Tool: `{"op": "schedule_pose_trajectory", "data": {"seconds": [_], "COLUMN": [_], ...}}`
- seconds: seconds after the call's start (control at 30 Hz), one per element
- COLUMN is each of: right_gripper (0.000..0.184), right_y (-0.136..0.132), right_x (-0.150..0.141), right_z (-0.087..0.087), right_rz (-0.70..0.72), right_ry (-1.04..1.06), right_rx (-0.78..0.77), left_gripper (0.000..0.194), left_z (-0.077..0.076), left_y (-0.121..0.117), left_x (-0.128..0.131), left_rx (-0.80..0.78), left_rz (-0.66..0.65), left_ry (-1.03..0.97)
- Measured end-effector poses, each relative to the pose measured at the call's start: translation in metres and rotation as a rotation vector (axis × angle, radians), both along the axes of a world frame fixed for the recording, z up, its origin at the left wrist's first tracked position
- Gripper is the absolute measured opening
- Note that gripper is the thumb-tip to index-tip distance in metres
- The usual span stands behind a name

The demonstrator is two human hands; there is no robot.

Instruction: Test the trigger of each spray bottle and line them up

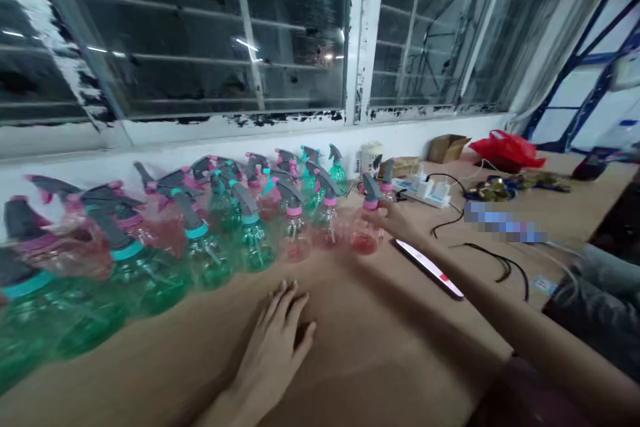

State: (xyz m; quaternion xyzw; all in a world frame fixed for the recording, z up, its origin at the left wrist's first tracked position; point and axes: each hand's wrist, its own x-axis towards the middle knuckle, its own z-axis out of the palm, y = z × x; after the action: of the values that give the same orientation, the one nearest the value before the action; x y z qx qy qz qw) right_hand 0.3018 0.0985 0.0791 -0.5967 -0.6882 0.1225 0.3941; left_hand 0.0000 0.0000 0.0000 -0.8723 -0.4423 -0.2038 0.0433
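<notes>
My left hand (275,340) rests on the brown tabletop with its fingers spread and nothing in it. At the end of the row, my right hand (390,217) reaches out and closes around a pink spray bottle (364,240) with a grey trigger head, which stands upright. To its left are several more spray bottles, among them a clear pink one (297,240) and a green one with a turquoise collar (257,240). Under my right forearm lies a phone (425,267) with a lit screen.
A white power strip (425,192) with cables sits behind my right hand. Farther right are a cardboard box (447,148), a red plastic bag (507,150) and a loose black cable (505,260). A barred window lines the back wall. A person's grey sleeve (607,267) shows at the right edge.
</notes>
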Motion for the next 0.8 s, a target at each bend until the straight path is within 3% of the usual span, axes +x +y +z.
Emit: {"op": "schedule_pose_trajectory", "data": {"seconds": [0.2, 0.43, 0.5, 0.63, 0.8], "right_gripper": [0.034, 0.029, 0.029, 0.032, 0.032], "right_y": [-0.074, -0.137, -0.147, -0.155, -0.15], "right_x": [0.003, -0.017, -0.019, -0.017, -0.014], "right_z": [0.004, 0.012, 0.013, 0.019, 0.03], "right_rz": [0.062, 0.269, 0.317, 0.36, 0.255], "right_ry": [-0.096, -0.204, -0.201, -0.188, -0.158], "right_rx": [-0.04, -0.039, -0.04, -0.026, 0.087], "left_gripper": [0.036, 0.081, 0.085, 0.073, 0.074], "left_z": [0.012, 0.03, 0.035, 0.041, 0.04], "left_y": [-0.009, -0.031, -0.036, -0.039, -0.037], "left_x": [0.011, 0.06, 0.069, 0.076, 0.079], "left_rx": [-0.15, -0.389, -0.393, -0.392, -0.377], "left_rz": [-0.043, -0.12, -0.151, -0.164, -0.148], "left_ry": [-0.205, -0.386, -0.414, -0.422, -0.429]}}
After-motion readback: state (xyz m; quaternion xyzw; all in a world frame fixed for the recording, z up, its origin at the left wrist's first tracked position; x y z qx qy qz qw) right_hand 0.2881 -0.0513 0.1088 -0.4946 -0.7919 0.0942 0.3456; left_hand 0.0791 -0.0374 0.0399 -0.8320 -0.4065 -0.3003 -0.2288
